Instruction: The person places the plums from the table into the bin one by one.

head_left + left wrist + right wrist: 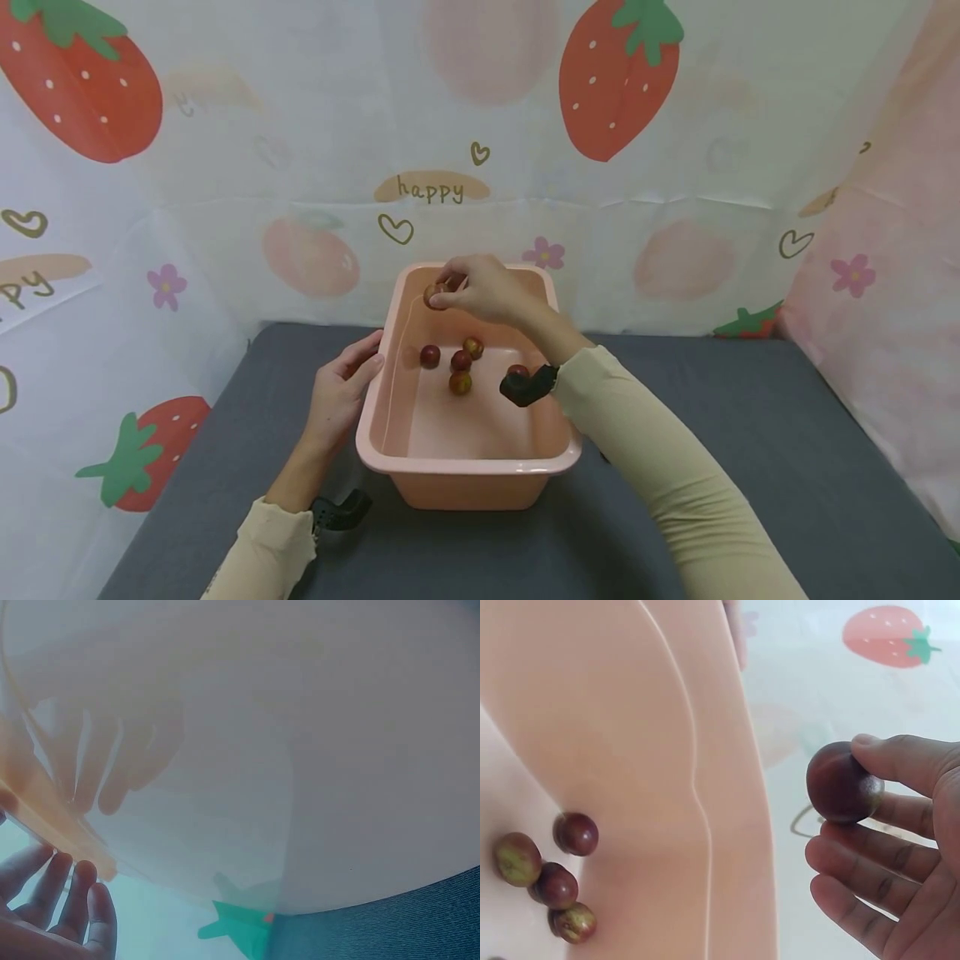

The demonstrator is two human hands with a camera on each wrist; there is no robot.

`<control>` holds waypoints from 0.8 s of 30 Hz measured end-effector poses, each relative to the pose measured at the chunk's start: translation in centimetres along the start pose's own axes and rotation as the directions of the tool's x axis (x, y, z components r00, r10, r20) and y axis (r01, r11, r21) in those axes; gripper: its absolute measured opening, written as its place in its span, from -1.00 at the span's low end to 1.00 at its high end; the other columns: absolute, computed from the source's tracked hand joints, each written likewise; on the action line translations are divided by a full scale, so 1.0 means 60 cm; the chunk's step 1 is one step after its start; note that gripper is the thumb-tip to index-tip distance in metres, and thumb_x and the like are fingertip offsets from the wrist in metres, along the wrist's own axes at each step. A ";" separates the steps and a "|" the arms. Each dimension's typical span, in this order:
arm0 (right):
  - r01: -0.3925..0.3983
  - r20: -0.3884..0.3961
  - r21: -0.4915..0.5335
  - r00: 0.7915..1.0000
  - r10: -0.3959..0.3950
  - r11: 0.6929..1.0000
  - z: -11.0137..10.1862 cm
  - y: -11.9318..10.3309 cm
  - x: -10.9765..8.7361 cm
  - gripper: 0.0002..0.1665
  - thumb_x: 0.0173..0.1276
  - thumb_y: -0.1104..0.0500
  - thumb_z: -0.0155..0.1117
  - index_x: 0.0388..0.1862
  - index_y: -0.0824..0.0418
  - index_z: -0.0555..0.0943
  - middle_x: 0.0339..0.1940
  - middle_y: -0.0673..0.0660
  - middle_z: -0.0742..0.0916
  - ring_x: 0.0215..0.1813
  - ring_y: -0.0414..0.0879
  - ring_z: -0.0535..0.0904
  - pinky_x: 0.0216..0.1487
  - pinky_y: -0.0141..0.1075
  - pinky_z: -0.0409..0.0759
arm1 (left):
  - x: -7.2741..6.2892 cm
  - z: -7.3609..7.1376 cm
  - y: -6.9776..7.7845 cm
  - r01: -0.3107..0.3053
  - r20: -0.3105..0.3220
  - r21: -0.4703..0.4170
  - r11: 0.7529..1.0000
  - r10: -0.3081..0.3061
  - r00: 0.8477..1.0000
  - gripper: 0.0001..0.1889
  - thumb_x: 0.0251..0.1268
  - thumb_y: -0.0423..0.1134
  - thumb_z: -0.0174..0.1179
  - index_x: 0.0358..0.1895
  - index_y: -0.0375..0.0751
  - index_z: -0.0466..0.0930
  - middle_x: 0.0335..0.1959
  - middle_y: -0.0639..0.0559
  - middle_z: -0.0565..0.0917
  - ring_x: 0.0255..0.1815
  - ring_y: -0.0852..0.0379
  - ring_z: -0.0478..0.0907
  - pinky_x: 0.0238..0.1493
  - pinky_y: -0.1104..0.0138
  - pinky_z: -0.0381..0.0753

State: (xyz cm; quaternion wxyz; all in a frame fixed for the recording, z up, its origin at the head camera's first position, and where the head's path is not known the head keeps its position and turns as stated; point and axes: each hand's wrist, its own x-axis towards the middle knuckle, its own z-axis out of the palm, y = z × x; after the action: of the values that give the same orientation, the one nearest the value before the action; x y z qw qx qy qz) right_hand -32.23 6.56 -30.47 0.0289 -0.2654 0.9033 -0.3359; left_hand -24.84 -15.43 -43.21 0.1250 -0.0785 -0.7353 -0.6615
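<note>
My right hand [487, 287] pinches a dark red plum [844, 782] between thumb and fingers, above the far left part of a pink plastic basin [480, 467]. In the right wrist view the plum is round and smooth with a paler patch. Against the outside of the basin's left rim rests my left hand [343, 396]; in the left wrist view its fingers [79, 900] touch near the rim. Several plums [461, 382], red to yellow-green, lie on the basin floor, most in a loose cluster. One plum [517, 370] sits apart, partly hidden by the right wrist's black camera mount.
The basin stands on a dark grey tabletop [712, 467]. Behind and at the sides hangs a pale cloth [585, 208] printed with strawberries, hearts and flowers. A black camera mount [341, 510] is strapped to the left wrist.
</note>
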 end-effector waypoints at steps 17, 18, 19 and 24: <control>-0.005 0.039 -0.070 0.999 0.008 0.998 0.045 0.008 0.011 -0.69 0.29 0.00 0.38 -0.08 0.14 0.66 -0.14 0.06 0.75 -0.08 -0.08 0.62 0.12 -0.22 0.63 | -0.001 0.003 0.005 0.021 0.002 0.003 1.000 -0.021 1.000 -0.53 0.43 -0.18 0.14 0.34 -0.22 0.44 0.28 -0.26 0.52 0.00 0.48 0.57 -0.04 0.58 0.61; -0.007 0.043 -0.072 0.999 0.010 0.997 0.048 0.009 0.011 -0.69 0.29 0.00 0.37 -0.08 0.14 0.67 -0.14 0.06 0.75 -0.09 -0.08 0.63 0.11 -0.22 0.63 | -0.001 0.003 0.005 0.021 0.005 0.004 1.000 -0.021 1.000 -0.53 0.43 -0.18 0.13 0.34 -0.22 0.44 0.28 -0.25 0.52 0.00 0.48 0.56 -0.04 0.58 0.61; -0.013 0.053 -0.071 0.998 0.016 0.997 0.050 0.010 0.011 -0.70 0.30 0.01 0.37 -0.09 0.14 0.67 -0.15 0.06 0.75 -0.10 -0.08 0.63 0.08 -0.24 0.64 | -0.001 0.003 0.005 0.021 0.006 0.006 1.000 -0.021 1.000 -0.53 0.43 -0.18 0.13 0.35 -0.22 0.44 0.28 -0.25 0.51 0.00 0.48 0.56 -0.05 0.58 0.61; -0.037 0.106 -0.082 0.993 0.045 0.996 0.056 0.011 0.011 -0.75 0.31 0.00 0.36 -0.13 0.10 0.65 -0.21 0.04 0.73 -0.17 -0.07 0.60 -0.20 -0.29 0.67 | -0.002 0.002 0.007 0.023 0.003 0.003 1.000 -0.023 1.000 -0.55 0.43 -0.20 0.13 0.34 -0.20 0.45 0.28 -0.20 0.52 0.01 0.48 0.55 -0.04 0.60 0.60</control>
State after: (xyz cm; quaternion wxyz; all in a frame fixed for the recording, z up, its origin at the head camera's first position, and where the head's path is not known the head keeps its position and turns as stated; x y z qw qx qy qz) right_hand -32.33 4.66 -33.42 0.0740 -0.2655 0.9183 -0.2841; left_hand -24.62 -15.24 -42.89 0.1164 -0.0709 -0.7372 -0.6618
